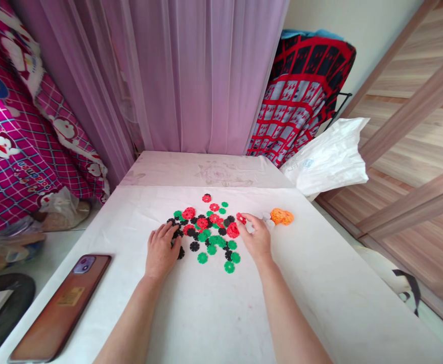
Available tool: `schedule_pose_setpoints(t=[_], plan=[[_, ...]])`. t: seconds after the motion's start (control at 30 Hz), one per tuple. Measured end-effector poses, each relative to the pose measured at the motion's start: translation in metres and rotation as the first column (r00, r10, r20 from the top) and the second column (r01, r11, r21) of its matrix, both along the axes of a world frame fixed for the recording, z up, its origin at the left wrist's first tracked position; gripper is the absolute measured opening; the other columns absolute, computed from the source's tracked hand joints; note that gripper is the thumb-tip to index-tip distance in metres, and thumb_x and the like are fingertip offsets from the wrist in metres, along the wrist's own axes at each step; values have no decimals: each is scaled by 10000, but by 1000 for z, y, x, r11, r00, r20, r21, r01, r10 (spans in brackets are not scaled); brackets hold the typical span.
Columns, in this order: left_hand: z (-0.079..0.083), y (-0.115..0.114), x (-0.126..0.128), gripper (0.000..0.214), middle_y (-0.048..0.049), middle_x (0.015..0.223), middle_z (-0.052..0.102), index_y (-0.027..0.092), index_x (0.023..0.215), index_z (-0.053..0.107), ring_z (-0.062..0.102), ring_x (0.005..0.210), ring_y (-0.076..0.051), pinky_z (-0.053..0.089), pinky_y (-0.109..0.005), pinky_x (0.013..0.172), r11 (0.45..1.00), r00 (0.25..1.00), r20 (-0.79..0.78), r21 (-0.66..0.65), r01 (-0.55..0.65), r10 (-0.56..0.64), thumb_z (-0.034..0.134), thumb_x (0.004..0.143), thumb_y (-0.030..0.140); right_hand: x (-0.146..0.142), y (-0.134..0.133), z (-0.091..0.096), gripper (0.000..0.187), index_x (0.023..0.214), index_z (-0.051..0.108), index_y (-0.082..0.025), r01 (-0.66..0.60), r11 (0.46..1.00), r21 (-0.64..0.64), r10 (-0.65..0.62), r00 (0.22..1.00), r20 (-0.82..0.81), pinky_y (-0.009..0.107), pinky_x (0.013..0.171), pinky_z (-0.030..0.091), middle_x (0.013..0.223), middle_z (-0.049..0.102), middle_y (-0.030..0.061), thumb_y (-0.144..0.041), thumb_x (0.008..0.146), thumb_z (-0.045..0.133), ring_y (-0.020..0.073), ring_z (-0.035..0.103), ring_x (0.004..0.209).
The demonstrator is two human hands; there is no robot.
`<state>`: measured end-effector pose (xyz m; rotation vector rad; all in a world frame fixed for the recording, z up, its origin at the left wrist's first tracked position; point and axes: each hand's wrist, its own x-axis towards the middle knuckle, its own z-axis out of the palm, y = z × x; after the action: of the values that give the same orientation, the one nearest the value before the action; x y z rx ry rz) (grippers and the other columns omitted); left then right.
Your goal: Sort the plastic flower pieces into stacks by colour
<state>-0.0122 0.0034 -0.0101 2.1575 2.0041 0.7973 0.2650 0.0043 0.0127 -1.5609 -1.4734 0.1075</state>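
A loose pile of notched plastic discs in red, black and green lies in the middle of the table. My left hand [162,251] rests flat at the pile's left side, its spread fingers touching black discs [172,221]. My right hand [257,238] pinches a red notched disc [240,218] between thumb and finger, just over the pile's right side. Close under that thumb is a stack of red discs [232,230]. Nearer to me lie several green discs [229,267]. Beyond my right hand are an orange group of discs [282,216] and some whitish, clear ones [269,222], partly hidden by the fingers.
A phone in a brown case [64,306] lies face down at the table's left edge. A white bag [327,159] stands at the far right corner. Purple curtains [206,76] hang behind the white-covered table [206,318]. Wooden doors [414,151] stand to the right.
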Motion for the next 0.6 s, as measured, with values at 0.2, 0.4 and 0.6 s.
schedule_pose_setpoints(t=[0.2, 0.4, 0.6], plan=[[2, 0, 0, 389, -87, 1408, 595, 239, 1240, 660, 504, 1337, -292, 333, -518, 1140, 1000, 1000, -10, -11, -3, 3, 470, 915, 337, 10, -9, -20, 324, 1051, 681, -215, -14, 1000, 5, 14, 999, 42, 417, 927, 514, 1039, 744, 89, -376, 777, 617, 250, 664, 985], [3, 0, -1, 408, -91, 1415, 588, 225, 1255, 654, 490, 1351, -293, 322, -519, 1150, 1000, 1000, -18, -31, -2, 1, 448, 924, 344, 3, -6, -18, 360, 1103, 662, -210, -19, 1000, -7, 20, 991, 129, 407, 933, 513, 1065, 744, 87, -325, 765, 619, 252, 664, 989], [4, 0, -1, 415, -92, 1426, 578, 214, 1262, 651, 478, 1361, -296, 320, -523, 1153, 999, 1000, -27, -49, -2, 0, 447, 927, 350, 3, -7, -20, 346, 1103, 673, -208, -37, 999, 12, 34, 984, 174, 388, 915, 513, 1062, 742, 86, -320, 781, 613, 243, 660, 969]])
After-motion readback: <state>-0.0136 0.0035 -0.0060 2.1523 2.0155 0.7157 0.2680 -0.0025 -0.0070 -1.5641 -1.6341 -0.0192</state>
